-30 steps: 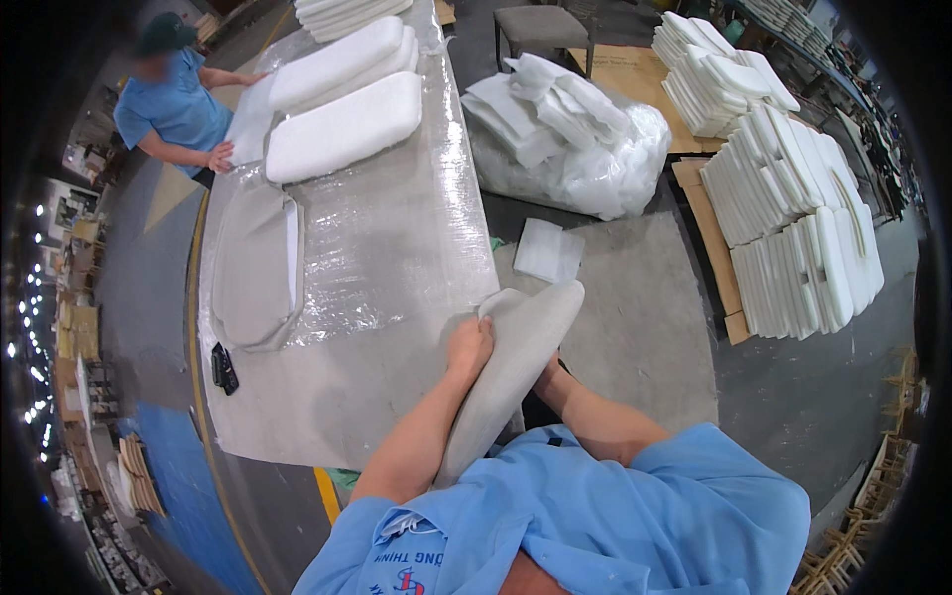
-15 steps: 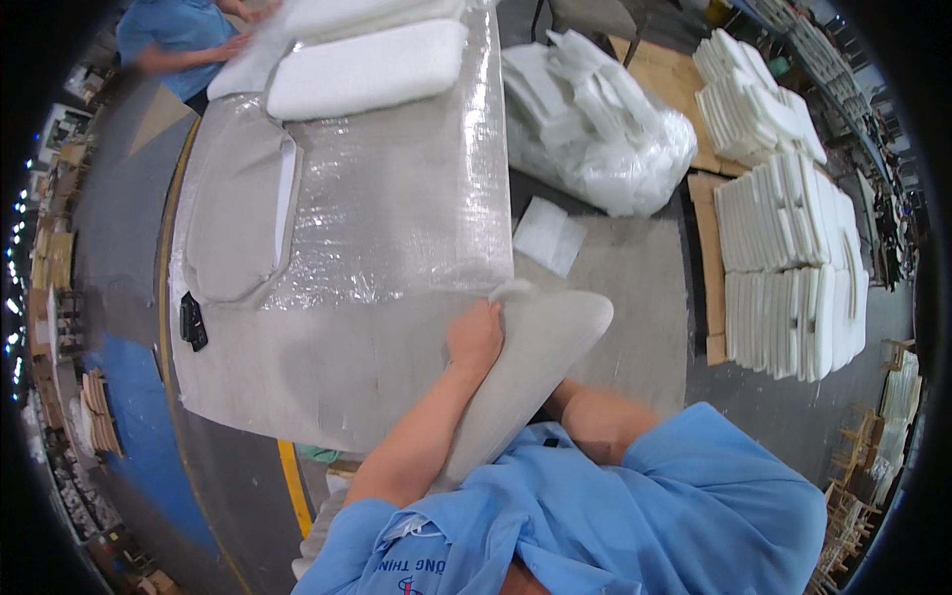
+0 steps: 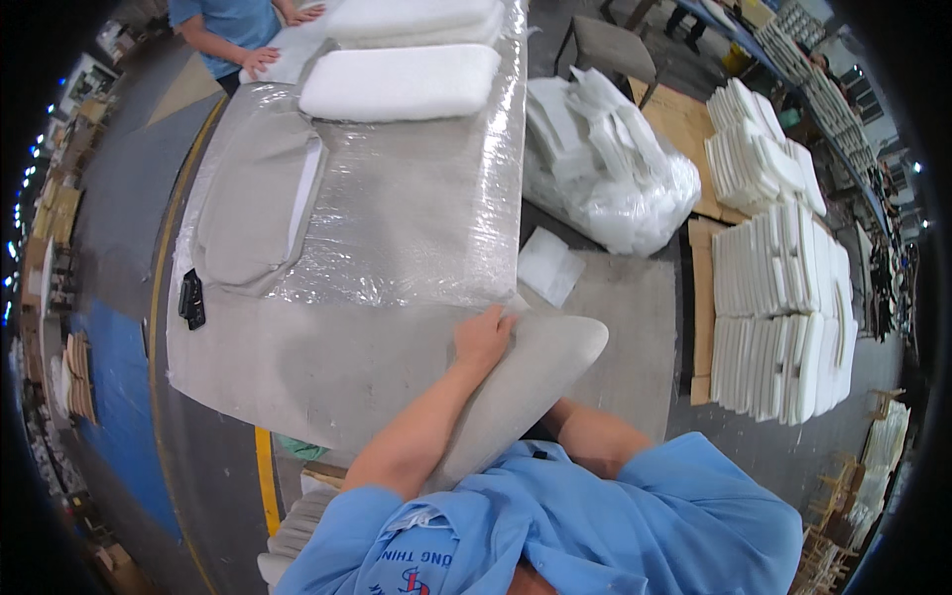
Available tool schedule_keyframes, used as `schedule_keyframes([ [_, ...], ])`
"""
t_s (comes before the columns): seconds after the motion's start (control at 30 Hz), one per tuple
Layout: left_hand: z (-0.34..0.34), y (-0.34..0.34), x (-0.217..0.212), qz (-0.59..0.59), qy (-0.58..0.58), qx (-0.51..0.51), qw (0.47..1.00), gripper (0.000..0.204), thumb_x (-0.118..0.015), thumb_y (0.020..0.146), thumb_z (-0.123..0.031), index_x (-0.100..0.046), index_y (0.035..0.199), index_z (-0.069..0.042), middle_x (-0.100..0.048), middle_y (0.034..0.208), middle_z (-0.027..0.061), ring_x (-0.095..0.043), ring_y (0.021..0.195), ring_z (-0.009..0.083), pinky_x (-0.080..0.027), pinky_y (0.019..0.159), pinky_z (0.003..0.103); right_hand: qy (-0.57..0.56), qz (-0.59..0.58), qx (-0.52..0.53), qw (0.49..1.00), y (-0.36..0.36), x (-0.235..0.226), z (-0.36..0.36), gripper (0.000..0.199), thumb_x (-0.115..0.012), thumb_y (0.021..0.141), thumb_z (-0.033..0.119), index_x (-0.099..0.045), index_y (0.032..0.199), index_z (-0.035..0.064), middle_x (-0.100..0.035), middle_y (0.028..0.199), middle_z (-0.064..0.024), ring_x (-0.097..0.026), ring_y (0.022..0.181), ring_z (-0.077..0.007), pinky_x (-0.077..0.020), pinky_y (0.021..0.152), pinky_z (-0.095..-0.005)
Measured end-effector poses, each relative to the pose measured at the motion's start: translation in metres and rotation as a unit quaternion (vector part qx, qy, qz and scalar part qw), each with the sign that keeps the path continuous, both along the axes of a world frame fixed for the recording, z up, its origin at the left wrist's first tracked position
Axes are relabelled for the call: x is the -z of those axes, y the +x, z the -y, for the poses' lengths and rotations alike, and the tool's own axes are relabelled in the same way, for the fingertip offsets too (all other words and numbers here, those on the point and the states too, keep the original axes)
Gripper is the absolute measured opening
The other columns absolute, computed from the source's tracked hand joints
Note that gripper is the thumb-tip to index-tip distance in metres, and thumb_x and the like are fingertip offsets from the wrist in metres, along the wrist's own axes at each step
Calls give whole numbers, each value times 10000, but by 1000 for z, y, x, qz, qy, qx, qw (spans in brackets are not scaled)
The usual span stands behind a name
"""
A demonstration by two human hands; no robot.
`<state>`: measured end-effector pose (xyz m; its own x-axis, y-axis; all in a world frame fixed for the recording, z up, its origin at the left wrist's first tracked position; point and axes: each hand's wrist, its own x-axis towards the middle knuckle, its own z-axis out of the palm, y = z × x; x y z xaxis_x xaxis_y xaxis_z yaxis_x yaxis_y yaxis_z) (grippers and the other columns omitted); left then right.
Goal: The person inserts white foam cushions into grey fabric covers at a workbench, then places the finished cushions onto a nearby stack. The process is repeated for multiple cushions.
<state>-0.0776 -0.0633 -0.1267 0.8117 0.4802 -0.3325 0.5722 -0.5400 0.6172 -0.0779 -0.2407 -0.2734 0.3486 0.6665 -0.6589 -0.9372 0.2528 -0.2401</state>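
Note:
A grey fabric-covered cushion [image 3: 531,372] is tilted against my body at the table's near right corner. My left hand [image 3: 483,337] is closed on the fabric at its upper left edge, where a bit of cloth sticks up. My right forearm passes behind the cushion, and the cushion hides the right hand and its fingers. To the left, a grey cushion cover [image 3: 253,198] with a white strip along one side lies on the plastic-wrapped table [image 3: 407,208].
White padding slabs [image 3: 402,84] lie at the table's far end, where another person's hands [image 3: 263,61] rest. A black handheld object [image 3: 191,299] lies at the left edge. Right of the table are a plastic bag of white padding [image 3: 615,169], a white sheet [image 3: 550,266] and stacked white pads [image 3: 778,307].
The view has shifted a little. My left hand keeps its hold on the cushion's edge, and the cushion's raised end sits slightly lower. The other person's hands have moved apart on the padding.

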Motion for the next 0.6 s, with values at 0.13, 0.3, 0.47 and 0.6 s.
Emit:
schedule_keyframes([
  [0.13,-19,-58,-6,6,-93,-24,995,652,-711,920,-561,-691,1248,3,-740,1119,254,-718,1068,388,-543,919,479,-87,72,-91,989,106,-15,61,488,-593,1068,406,-595,1425,73,-627,1427,-122,-647,1233,-252,-540,1049,-439],
  [0.3,-45,-124,-30,-161,-230,-43,959,663,-778,884,-509,-709,1215,62,-755,1142,230,-726,1049,349,-544,925,422,-191,190,-397,877,205,-131,4,558,-684,1004,475,-654,1378,62,-684,1317,-98,-658,1175,-211,-535,1011,-404],
  [0.47,-17,-174,-18,-57,-227,-191,953,426,-745,922,-430,-744,1044,-22,-739,900,207,-697,789,333,-522,732,423,-178,475,-661,553,191,-185,-60,525,-768,933,468,-735,1248,50,-731,1120,-60,-650,1038,-170,-510,919,-335],
  [0.6,21,-186,-29,47,-56,-319,945,347,-683,986,-343,-639,931,-3,-642,798,238,-617,732,414,-474,677,457,-125,576,-657,470,186,-187,-90,452,-791,907,424,-739,1111,24,-728,1002,-111,-659,974,-191,-508,842,-342],
])
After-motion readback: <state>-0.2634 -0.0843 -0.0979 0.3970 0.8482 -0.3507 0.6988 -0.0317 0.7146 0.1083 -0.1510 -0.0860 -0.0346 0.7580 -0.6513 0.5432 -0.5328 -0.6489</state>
